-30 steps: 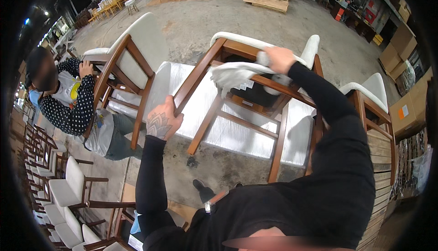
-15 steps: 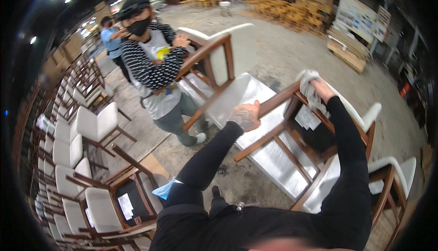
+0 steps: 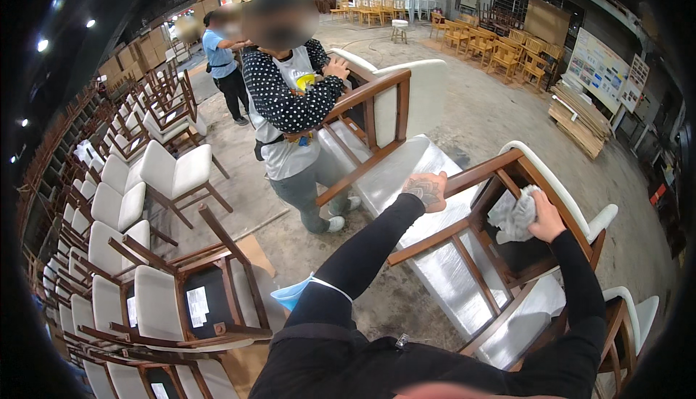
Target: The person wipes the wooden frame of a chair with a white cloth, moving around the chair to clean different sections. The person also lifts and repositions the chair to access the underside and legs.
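Observation:
A wooden chair [image 3: 484,173] with pale upholstery lies tipped over on a silver-wrapped table [image 3: 464,305], its dark underside and legs facing me. My left hand [image 3: 426,190] is closed round the end of one of its legs. In my right hand [image 3: 545,217] is a bunched grey-white rag [image 3: 516,216], pressed against the frame at the seat's underside. Across the table, a co-worker in dotted sleeves has a hand [image 3: 336,67] on a second tipped chair [image 3: 384,101].
Rows of pale-seated chairs [image 3: 116,203] fill the left side, with upturned chairs [image 3: 196,297] close by. Another chair [image 3: 623,326] stands near my right elbow. A blue face mask [image 3: 293,294] hangs on my left arm. Stacked boards [image 3: 580,120] lie at the far right.
My right hand has moved the rag from the frame's upper corner inward along the seat's underside. My left hand stays on the leg. The whole view has shifted.

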Available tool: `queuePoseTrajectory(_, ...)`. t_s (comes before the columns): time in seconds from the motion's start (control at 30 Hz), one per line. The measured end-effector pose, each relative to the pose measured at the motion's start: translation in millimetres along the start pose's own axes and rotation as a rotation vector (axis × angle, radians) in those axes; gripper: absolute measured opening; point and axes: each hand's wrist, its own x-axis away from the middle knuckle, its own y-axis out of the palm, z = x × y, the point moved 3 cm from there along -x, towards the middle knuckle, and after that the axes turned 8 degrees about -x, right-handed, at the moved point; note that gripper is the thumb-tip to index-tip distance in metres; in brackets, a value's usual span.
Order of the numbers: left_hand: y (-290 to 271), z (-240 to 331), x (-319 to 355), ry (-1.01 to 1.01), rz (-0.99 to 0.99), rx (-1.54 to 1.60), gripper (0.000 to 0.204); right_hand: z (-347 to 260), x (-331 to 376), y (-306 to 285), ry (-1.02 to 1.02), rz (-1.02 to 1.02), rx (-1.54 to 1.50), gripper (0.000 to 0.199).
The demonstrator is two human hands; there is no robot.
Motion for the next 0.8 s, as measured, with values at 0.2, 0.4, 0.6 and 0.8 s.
queuePoseTrajectory(0.2, 1.6, 0.6, 2.3, 0.001, 0.070, -0.003, 0.045, 2.6, 32.2, -56.8, 0.103, -0.431, -0.495, 0.062)
queuePoseTrajectory(0.4, 2.3, 0.4, 3.9, 0.021, 0.078, -0.005, 0.046, 3.3, -3.8, -15.3, 0.009, 0.019, -0.228, 0.064)
queuePoseTrajectory(0.6, 3.5, 0.6, 2.9, 0.023, 0.077, -0.010, 0.047, 3.8, -50.3, 31.7, 0.082, 0.225, -0.016, 0.086)
queuePoseTrajectory(0.8, 0.7, -1.0, 4.2, -0.013, 0.042, -0.011, 0.046, -43.0, -134.7, 50.2, 0.244, 0.092, 0.197, 0.084)
